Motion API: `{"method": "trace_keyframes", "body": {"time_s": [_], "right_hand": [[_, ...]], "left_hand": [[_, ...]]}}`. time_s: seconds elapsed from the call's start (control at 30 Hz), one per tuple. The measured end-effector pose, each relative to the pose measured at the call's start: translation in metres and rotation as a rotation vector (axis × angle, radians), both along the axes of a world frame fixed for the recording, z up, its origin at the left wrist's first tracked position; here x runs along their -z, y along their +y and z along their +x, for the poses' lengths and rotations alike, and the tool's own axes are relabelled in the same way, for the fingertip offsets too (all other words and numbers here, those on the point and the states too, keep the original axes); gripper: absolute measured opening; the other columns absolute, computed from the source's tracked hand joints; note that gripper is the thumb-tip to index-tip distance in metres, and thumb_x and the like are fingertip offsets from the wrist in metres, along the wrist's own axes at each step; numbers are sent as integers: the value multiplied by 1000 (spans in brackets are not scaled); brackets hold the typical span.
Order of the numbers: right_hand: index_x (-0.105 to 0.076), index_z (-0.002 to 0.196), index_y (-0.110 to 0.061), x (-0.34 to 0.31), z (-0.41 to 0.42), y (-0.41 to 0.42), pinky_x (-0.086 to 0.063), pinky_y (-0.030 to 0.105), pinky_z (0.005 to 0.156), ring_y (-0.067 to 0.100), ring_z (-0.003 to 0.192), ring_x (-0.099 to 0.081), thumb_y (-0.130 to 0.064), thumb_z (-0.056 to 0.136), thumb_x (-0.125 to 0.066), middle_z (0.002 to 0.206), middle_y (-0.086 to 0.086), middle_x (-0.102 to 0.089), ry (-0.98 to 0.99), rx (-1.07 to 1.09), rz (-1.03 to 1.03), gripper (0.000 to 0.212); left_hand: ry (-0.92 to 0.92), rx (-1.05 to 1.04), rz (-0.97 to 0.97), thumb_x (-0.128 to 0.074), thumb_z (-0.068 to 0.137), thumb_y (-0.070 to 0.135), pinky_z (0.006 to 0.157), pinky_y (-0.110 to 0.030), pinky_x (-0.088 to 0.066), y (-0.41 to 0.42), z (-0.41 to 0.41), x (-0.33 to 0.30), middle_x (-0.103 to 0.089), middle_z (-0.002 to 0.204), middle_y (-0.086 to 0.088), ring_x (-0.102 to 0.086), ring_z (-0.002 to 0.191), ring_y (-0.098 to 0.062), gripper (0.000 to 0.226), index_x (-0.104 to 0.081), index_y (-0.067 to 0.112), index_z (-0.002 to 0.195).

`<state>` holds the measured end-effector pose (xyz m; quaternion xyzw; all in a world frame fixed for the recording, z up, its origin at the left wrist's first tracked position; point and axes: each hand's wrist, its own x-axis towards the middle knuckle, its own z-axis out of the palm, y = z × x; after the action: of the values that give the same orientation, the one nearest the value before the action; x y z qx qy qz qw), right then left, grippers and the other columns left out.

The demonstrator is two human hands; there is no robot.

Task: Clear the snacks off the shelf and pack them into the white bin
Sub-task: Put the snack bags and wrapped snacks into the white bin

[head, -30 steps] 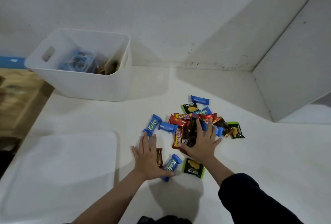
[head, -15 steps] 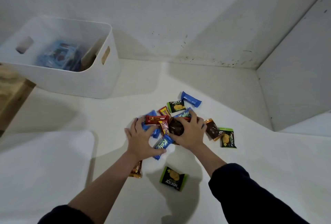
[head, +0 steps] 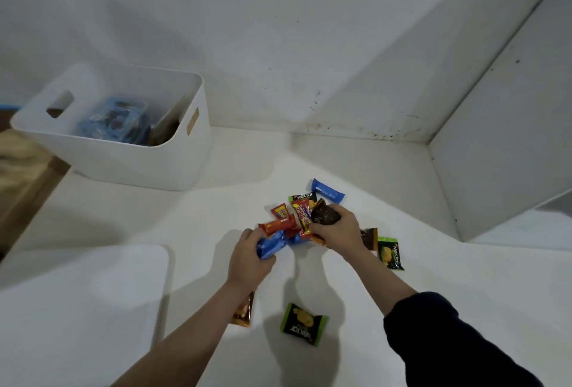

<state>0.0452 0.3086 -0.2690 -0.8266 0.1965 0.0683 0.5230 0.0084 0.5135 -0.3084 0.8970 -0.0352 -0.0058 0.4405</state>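
Nearest: green pack (head: 303, 324) and orange pack (head: 244, 311) lie loose on shelf (head: 464, 293). Left hand (head: 251, 258) curls round blue bars (head: 271, 246); right hand (head: 338, 229) clutches a brown pack (head: 325, 214), both pressing the snack pile (head: 292, 221) together. Wrappers look light, crinkly, slick; best scooped from the outer edges. Beyond, a blue bar (head: 328, 191) lies alone. Far left, bin (head: 130, 163), partly filled.

Glossy foil snack wrappers (head: 305, 214), matt white plastic bin (head: 130, 163), smooth shelf (head: 433, 262).
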Motion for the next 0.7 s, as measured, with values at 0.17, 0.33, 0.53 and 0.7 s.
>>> {"method": "trace_keyframes", "body": {"time_s": [0.17,0.33,0.53,0.7], "right_hand": [[-68,92,-11,-43,12,37,-58,43,80,30,84,-68,-5,62,-85,90,13,-70,-61,122,295,35],[-65,89,-18,-113,44,116,-58,30,70,22,77,-68,-5,66,-83,86,6,-70,-181,19,428,32],[-66,86,-19,-160,113,234,-56,32,68,19,79,-66,-17,61,-83,84,0,-69,-383,-182,130,30],[-55,88,-32,-167,161,291,-47,36,80,23,92,-61,-36,67,-70,92,-4,-65,-257,-395,-443,27]], "left_hand": [[-76,-109,-178,-69,62,9,53,-16,-29,30,17,-46,-43,69,1,-39,60,-8,35,-41,29,69],[-247,-315,-312,-71,65,-6,54,-12,-31,90,54,-111,-41,66,3,-38,57,-7,32,-44,10,72],[-331,-420,-170,-75,68,5,59,-20,-38,201,128,-169,-58,82,-13,-52,71,-22,29,-52,15,84],[-14,-217,63,-80,71,13,70,-27,-41,265,183,-182,-56,100,-6,-55,88,-21,50,-52,4,112]]}}
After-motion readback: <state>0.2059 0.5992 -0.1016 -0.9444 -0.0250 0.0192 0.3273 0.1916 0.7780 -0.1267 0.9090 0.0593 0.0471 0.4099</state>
